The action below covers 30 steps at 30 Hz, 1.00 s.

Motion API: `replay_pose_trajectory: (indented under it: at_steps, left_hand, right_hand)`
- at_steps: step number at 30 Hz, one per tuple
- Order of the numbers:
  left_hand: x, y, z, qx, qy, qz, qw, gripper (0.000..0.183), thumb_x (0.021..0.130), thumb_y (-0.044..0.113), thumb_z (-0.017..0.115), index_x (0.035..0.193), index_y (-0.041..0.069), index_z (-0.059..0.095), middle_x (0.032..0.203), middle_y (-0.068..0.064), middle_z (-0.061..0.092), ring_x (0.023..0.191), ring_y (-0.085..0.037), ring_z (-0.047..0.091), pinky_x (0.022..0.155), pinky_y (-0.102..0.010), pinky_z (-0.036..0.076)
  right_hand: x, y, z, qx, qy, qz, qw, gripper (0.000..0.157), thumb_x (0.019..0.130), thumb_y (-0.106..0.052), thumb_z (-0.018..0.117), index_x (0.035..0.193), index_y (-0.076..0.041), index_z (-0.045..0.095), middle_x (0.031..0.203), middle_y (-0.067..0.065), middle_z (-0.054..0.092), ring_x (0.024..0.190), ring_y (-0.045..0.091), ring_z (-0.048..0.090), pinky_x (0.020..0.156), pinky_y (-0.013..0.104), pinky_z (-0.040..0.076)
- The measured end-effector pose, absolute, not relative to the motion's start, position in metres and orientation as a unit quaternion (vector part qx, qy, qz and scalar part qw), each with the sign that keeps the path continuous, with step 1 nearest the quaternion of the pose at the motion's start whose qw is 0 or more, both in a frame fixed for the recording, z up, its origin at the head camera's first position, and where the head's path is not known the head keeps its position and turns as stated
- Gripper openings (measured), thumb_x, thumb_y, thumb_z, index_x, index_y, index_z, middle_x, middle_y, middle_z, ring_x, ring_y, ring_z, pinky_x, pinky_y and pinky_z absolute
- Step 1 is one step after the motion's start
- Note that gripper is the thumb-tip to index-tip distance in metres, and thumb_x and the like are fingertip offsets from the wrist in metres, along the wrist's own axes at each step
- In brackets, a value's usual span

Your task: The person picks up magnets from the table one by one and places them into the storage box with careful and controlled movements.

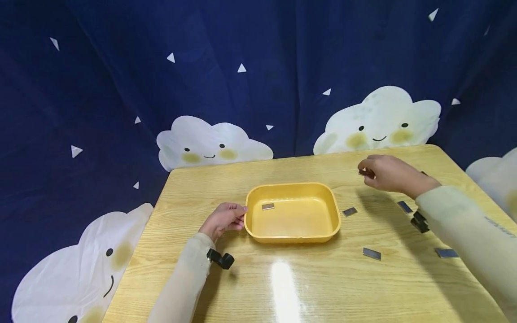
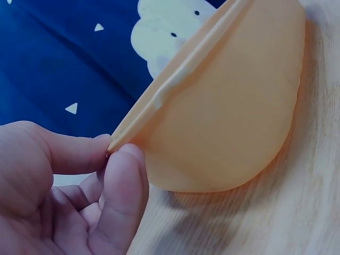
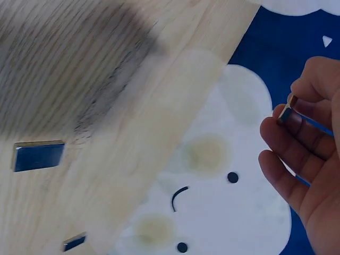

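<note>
pale sleeve, pinch of right hand on slim slab, of left hand on rounded tray

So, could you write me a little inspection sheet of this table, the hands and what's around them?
Surface: wood-grain table, showing a bright reflection.
Job's things: yellow tray with one small flat piece inside; loose pieces on the table to its right.
Clutter: nothing seen.
Hands: left hand pinches the tray's rim; right hand holds another piece above the table.
Cables: nothing seen.
Surroundings: dark blue cloth with smiling white clouds and small triangles.
</note>
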<state>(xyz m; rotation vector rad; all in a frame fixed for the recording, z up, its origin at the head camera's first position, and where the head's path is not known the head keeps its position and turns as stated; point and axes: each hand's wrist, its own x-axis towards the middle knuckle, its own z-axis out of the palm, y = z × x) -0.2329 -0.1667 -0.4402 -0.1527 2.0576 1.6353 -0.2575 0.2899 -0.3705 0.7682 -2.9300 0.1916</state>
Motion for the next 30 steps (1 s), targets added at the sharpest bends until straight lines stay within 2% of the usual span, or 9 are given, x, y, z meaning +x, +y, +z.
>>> replay_pose_trajectory:
  at_steps: [8,13,18,30]
  left_hand:
    - [-0.232,-0.166,-0.444,-0.065,0.758,0.599,0.251,0.023,0.100,0.018,0.059,0.081,0.005,0.061,0.069,0.000,0.060,0.058,-0.009,0.057,0.052,-0.017,0.052]
    - [-0.232,-0.166,-0.443,-0.067,0.755,0.600,0.254,0.021,0.100,0.018,0.059,0.084,0.003,0.061,0.070,-0.001,0.060,0.059,-0.009,0.057,0.053,-0.017,0.052]
    - [-0.233,-0.167,-0.441,-0.067,0.755,0.600,0.257,0.021,0.100,0.018,0.059,0.085,0.003,0.061,0.070,0.000,0.059,0.059,-0.009,0.057,0.053,-0.017,0.052]
    - [-0.234,-0.166,-0.441,-0.063,0.756,0.601,0.252,0.022,0.100,0.019,0.060,0.086,0.002,0.063,0.071,-0.001,0.060,0.060,-0.009,0.058,0.053,-0.017,0.053]
  right_hand:
    - [-0.253,0.271,-0.369,0.284,-0.955,0.063,0.053,0.012,0.085,-0.007,0.067,0.097,-0.006,0.069,0.080,0.001,0.060,0.069,0.011,0.049,0.061,0.028,0.046]
    - [-0.252,0.259,-0.364,0.308,-0.947,0.054,0.075,0.010,0.083,-0.005,0.067,0.092,-0.007,0.068,0.077,0.000,0.057,0.067,0.010,0.047,0.060,0.026,0.043]
    - [-0.249,0.242,-0.359,0.353,-0.929,0.041,0.100,0.012,0.079,0.000,0.065,0.087,-0.009,0.065,0.076,-0.001,0.055,0.065,0.008,0.045,0.058,0.024,0.042]
    - [-0.249,0.204,-0.358,0.416,-0.903,0.025,0.104,0.015,0.076,0.003,0.066,0.081,-0.011,0.063,0.073,-0.001,0.055,0.063,0.008,0.044,0.058,0.023,0.042]
